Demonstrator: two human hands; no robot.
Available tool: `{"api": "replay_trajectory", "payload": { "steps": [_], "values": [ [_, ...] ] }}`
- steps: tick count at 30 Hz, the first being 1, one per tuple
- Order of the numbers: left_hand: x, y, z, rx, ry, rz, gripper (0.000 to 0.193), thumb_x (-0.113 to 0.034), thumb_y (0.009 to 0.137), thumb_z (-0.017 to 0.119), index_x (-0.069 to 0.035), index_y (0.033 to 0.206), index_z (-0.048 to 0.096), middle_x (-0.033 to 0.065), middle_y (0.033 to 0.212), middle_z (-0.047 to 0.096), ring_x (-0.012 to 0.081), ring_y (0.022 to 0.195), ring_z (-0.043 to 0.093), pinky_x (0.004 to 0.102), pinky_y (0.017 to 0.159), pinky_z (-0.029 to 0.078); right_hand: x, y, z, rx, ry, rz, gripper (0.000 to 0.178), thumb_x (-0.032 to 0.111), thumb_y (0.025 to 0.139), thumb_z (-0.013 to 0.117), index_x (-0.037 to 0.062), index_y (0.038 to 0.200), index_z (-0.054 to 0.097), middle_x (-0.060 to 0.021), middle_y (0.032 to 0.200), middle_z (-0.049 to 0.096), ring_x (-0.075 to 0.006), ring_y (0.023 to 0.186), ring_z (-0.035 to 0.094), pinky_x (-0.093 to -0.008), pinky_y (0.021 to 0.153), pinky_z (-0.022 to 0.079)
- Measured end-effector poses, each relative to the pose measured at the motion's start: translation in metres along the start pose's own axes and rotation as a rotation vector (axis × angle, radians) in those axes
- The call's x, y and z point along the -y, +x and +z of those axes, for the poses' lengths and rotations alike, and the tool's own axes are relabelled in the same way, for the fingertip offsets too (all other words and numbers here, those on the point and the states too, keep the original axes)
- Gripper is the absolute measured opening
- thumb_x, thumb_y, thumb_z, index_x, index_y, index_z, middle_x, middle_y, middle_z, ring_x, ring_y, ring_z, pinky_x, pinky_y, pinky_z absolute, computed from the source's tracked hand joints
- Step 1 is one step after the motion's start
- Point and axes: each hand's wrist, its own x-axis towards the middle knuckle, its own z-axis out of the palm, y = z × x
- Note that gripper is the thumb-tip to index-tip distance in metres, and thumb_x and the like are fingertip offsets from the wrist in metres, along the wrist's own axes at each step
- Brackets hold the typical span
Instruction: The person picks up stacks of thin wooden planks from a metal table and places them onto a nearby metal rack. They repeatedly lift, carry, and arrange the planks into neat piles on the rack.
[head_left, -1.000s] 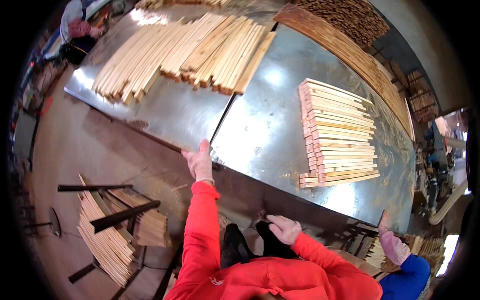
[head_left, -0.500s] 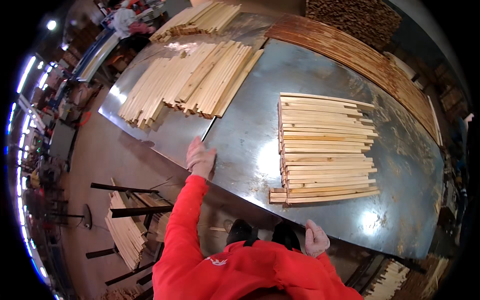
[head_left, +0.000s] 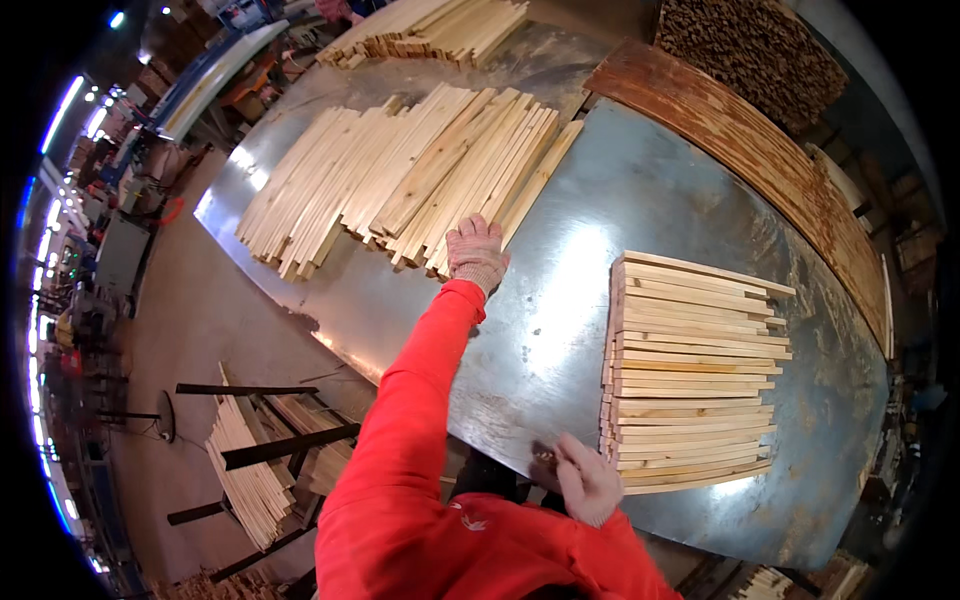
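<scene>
My left hand (head_left: 477, 253), in a pale knitted work glove, is closed over the near ends of wooden strips at the right side of a wide pile (head_left: 370, 180). Its thumb and the strip ends under the palm are hidden. My right hand (head_left: 586, 482), also gloved and slightly blurred, is beside the lower left corner of a second stack of wooden strips (head_left: 695, 375). Its fingers are apart, and nothing shows in them. In that stack the strips lie side by side, with even ends on the left and uneven ends on the right.
Both piles lie on a large metal-topped table (head_left: 540, 350). Another pile of strips (head_left: 425, 35) is at its far end. A worn reddish board (head_left: 740, 130) runs along the far right edge. A black metal rack (head_left: 290, 450) holding strips stands on the floor at left.
My left hand has moved from the table's near edge, forward and right, onto the strip pile. My right hand has risen leftward to the near table edge, its fist loosened.
</scene>
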Motion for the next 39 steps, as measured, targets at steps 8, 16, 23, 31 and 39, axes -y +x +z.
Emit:
{"api": "replay_trajectory", "payload": {
  "steps": [8, 16, 23, 31, 39],
  "values": [
    [0.041, 0.041, 0.029, -0.222, -0.128, 0.035, 0.040, -0.019, 0.089, 0.046, -0.010, 0.128, 0.048, 0.0095, 0.110, 0.055, 0.0253, 0.103, 0.054, 0.0382, 0.078, 0.046, -0.079, 0.259, 0.148, -0.092, 0.107, 0.329, 0.056, 0.044, 0.095, 0.047, 0.0027, 0.134, 0.050, -0.0180, 0.108, 0.067, -0.0348, 0.104, 0.063, -0.0389, 0.092, 0.047],
    [0.160, 0.105, 0.006, -0.363, -0.397, -0.031, 0.069, -0.044, 0.083, 0.061, -0.004, 0.136, 0.044, 0.0162, 0.137, 0.048, 0.0309, 0.129, 0.044, 0.0443, 0.106, 0.034, -0.080, 0.465, 0.173, 0.140, -0.210, 0.374, 0.083, 0.064, 0.086, 0.048, -0.0001, 0.138, 0.039, -0.0262, 0.114, 0.063, -0.0392, 0.114, 0.058, -0.0414, 0.097, 0.043],
    [0.277, 0.222, 0.063, -0.133, -0.056, -0.347, 0.084, -0.063, 0.090, 0.038, -0.007, 0.151, 0.023, 0.0181, 0.156, 0.023, 0.0339, 0.145, 0.018, 0.0453, 0.118, 0.009, -0.066, 0.502, 0.178, 0.404, -0.451, 0.479, 0.117, 0.075, 0.081, 0.045, -0.0183, 0.142, 0.010, -0.0310, 0.120, 0.059, -0.0372, 0.115, 0.058, -0.0350, 0.098, 0.044],
    [0.303, 0.236, 0.069, -0.120, -0.058, -0.260, 0.084, -0.066, 0.092, 0.030, -0.008, 0.152, 0.019, 0.0191, 0.156, 0.019, 0.0383, 0.146, 0.012, 0.0468, 0.118, 0.007, -0.037, 0.507, 0.179, 0.585, -0.350, 0.602, 0.114, 0.068, 0.084, 0.050, -0.0166, 0.144, 0.002, -0.0300, 0.118, 0.060, -0.0366, 0.112, 0.059, -0.0363, 0.096, 0.044],
    [0.414, 0.236, 0.102, -0.184, -0.143, -0.124, 0.081, -0.065, 0.092, 0.035, -0.013, 0.152, 0.019, 0.0188, 0.156, 0.021, 0.0364, 0.145, 0.014, 0.0464, 0.118, 0.008, 0.005, 0.498, 0.262, 0.796, -0.452, 0.405, 0.102, 0.064, 0.090, 0.043, -0.0174, 0.141, 0.010, -0.0210, 0.100, 0.066, -0.0315, 0.091, 0.065, -0.0376, 0.081, 0.051]
  ]
}}
